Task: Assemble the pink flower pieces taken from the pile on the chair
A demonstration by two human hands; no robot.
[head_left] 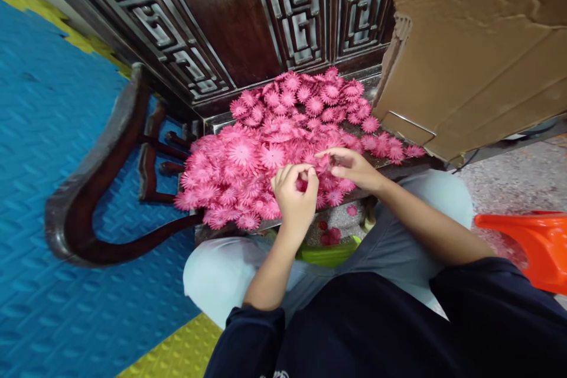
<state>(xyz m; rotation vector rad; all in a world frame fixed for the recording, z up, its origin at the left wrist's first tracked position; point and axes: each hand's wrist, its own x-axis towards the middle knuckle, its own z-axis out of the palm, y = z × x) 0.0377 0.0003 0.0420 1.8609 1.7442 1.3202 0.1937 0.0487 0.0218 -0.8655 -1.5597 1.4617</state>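
A heap of pink artificial flowers (pixel 243 153) with thin pointed petals covers the dark wooden seat in front of me. My left hand (pixel 296 192) is over the front of the heap, thumb and index finger pinched into a ring; whatever is at the fingertips is too small to make out. Just to its right, my right hand (pixel 352 168) has its fingers curved round a pink flower (pixel 326 163), which partly blends with the heap behind. The two hands are close together but apart.
A carved wooden backrest (pixel 230 12) rises behind the heap, with a curved armrest (pixel 75 207) at left. A large cardboard sheet (pixel 478 59) leans at right. Below are a green plastic object (pixel 328 254) between my knees and an orange plastic stool (pixel 531 242) at far right.
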